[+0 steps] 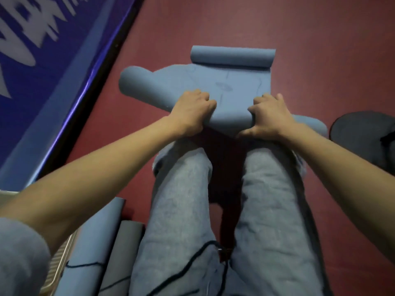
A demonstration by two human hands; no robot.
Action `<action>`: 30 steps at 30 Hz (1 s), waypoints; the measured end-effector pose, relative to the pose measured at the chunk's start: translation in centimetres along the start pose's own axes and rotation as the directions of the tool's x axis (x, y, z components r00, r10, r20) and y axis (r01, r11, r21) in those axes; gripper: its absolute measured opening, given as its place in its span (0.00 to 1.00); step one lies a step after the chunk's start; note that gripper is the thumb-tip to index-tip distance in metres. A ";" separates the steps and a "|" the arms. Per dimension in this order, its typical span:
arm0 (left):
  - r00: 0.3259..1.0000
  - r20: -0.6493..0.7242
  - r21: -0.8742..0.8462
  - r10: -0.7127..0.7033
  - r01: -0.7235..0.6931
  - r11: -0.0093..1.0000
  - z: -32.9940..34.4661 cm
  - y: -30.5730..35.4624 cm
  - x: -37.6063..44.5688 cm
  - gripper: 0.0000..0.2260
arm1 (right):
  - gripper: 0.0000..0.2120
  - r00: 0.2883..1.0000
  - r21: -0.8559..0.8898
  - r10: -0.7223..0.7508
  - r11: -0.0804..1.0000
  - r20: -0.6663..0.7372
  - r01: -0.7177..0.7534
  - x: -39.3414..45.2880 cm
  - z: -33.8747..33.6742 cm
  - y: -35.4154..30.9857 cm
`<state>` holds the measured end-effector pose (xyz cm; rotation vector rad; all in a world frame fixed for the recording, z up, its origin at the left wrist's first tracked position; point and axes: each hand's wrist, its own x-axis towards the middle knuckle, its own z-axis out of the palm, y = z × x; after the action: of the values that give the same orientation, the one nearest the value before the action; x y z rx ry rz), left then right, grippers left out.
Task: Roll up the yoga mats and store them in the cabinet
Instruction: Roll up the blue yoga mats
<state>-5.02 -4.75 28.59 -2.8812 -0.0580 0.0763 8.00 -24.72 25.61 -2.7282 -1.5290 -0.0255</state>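
Both hands, left hand point(193, 111) and right hand point(270, 116), grip the blue yoga mat point(218, 86) roll's near edge.

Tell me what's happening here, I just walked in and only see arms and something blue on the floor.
A person is bent over a blue yoga mat on a dark red floor, rolling it up. The left hand and right hand both grip the near rolled part, fingers curled over it. The mat's far end is curled too, with a flat stretch between not yet rolled. Other rolled mats lie at lower left, beside the person's legs.
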 end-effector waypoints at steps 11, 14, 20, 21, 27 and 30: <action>0.997 -0.077 -0.082 0.000 -0.007 0.997 -3.1 0.2 -9.1 0.13 | 0.16 0.971 0.006 -0.113 0.993 -0.213 0.117 -8.5 -4.9 -4.5; 0.987 0.139 -0.212 -0.085 0.114 0.971 -1.8 1.6 -12.7 0.11 | 0.13 0.973 -0.025 -0.166 0.986 -0.161 0.164 -12.1 -3.7 -6.0; 0.979 -0.180 -0.148 -0.097 0.071 0.986 0.2 4.6 -19.0 0.11 | 0.09 0.981 0.024 -0.117 0.992 -0.157 0.122 -17.8 -4.7 -6.3; 0.971 -0.221 -0.155 -0.093 0.059 0.986 0.2 5.2 -20.4 0.11 | 0.09 0.975 0.022 -0.125 0.991 -0.182 0.131 -19.1 -4.8 -6.7; 0.862 -0.483 -0.168 -0.156 0.083 0.982 -2.8 8.2 -29.6 0.10 | 0.11 0.928 0.046 -0.159 0.982 -0.336 0.185 -27.4 -5.2 -11.0; 0.855 -0.480 -0.320 -0.198 0.040 0.947 -4.1 9.6 -34.9 0.07 | 0.12 0.895 0.112 -0.137 0.973 -0.425 0.202 -33.0 -4.7 -13.3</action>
<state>-39.26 -16.73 31.75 -3.0800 -0.1623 -0.7826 -20.61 -45.99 29.71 -2.2680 -1.5562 -0.4416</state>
